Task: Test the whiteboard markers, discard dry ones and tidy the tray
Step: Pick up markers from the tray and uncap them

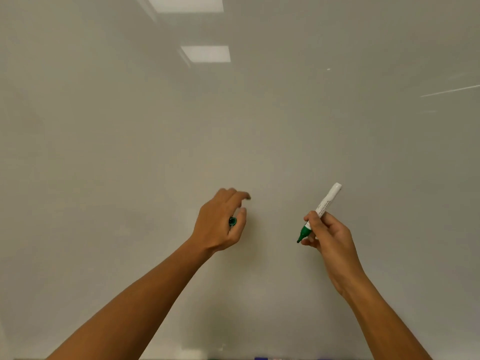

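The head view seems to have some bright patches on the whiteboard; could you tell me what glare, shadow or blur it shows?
In the head view, two ceiling-light reflections glare on the whiteboard; the left hand, gripping the green cap, has slightly blurred fingertips; the right hand holds the uncapped green marker sharply; soft shadows sit beside both hands.

The whiteboard (233, 126) looks smooth and glossy, reflecting ceiling lights. Above the grip, the marker (326, 201) barrel is shiny white plastic; below it, green plastic. The cap (232, 221) looks glossy green plastic
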`<action>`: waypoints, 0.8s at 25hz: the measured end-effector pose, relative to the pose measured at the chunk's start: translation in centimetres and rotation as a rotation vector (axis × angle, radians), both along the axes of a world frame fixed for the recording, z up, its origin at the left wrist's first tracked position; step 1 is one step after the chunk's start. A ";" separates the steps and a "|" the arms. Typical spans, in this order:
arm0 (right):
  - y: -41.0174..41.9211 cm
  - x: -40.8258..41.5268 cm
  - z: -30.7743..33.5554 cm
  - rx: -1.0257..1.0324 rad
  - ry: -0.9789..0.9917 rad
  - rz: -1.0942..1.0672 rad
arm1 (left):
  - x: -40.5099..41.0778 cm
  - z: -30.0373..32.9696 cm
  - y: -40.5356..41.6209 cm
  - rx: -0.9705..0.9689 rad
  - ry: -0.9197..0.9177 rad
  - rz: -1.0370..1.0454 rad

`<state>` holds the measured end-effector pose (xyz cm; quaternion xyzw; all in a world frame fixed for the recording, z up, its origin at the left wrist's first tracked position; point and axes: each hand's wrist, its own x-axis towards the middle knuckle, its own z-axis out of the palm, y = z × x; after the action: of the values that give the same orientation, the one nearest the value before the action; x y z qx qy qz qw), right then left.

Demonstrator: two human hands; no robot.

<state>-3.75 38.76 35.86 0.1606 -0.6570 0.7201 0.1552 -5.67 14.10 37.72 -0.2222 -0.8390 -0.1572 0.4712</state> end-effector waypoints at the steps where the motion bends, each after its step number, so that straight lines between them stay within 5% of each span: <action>1: 0.1 -0.1 0.6 -0.014 0.024 0.012 | -0.6 1.3 -0.1 -0.038 0.070 0.023; 7: 0.6 -0.5 5.3 0.068 0.206 -0.059 | -4.3 8.9 0.8 -0.116 0.231 0.167; 11: 0.3 -1.2 8.5 0.316 0.412 -0.151 | -6.6 12.3 1.1 -0.092 0.294 0.224; 20: -1.5 -5.2 12.2 0.378 0.737 -0.190 | -10.1 11.4 -0.8 -0.303 0.220 0.484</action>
<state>-8.92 37.22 48.02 0.3716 -0.6898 0.4639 0.4134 -15.78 13.27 49.10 -0.0993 -0.8254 0.1116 0.5445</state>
